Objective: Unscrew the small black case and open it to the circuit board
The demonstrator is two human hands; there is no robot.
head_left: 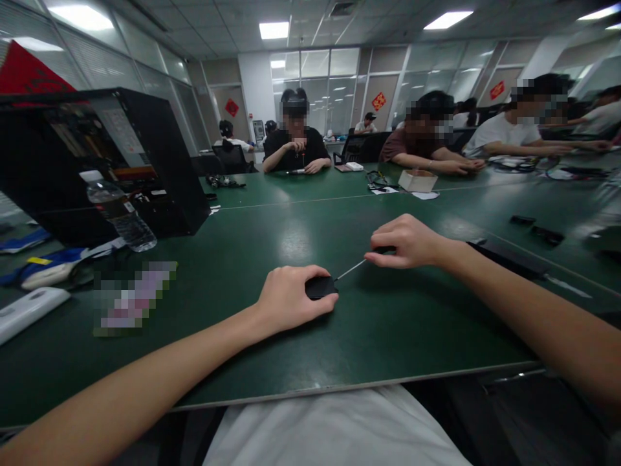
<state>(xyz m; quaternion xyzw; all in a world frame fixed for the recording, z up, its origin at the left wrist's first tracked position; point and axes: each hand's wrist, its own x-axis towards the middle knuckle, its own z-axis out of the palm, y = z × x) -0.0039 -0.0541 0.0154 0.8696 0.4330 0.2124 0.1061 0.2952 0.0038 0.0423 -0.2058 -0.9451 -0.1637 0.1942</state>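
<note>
here, black block (320, 288) inside left hand (292, 296)

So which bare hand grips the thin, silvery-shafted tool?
The bare right hand, around its black handle; the bare left hand holds a small black block.

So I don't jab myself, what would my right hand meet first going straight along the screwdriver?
Probably the black block in your left hand; the screwdriver tip looks close, though contact is unclear.
</note>
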